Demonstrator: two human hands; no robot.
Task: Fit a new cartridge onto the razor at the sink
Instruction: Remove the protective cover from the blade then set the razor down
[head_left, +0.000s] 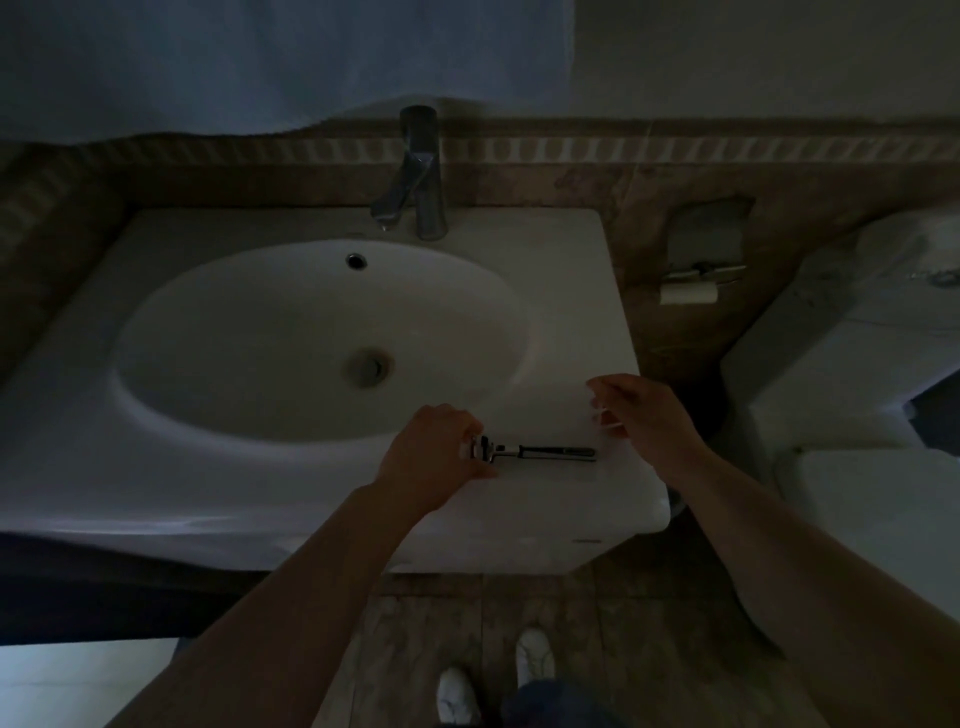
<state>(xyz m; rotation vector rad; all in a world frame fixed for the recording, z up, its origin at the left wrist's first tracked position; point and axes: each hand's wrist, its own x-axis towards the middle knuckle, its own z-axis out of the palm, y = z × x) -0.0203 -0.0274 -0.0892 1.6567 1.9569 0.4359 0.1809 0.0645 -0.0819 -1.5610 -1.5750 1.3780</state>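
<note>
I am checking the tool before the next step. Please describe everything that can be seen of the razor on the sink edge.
The razor lies flat on the white front rim of the sink, right of the basin. Its dark handle with metal-looking trim points right; its head points left. The left hand touches the head end with its fingertips. The right hand is apart from it. The dim light hides whether a cartridge is fitted.

We saw a chrome faucet (415, 171) standing upright at the back, its spout angled toward the basin. A toilet paper holder (693, 283) with a pale roll hung on the brown tiled wall (649, 218) to the right. Below, two white shoes (493, 675) stood on the marbled floor (415, 623)
</note>
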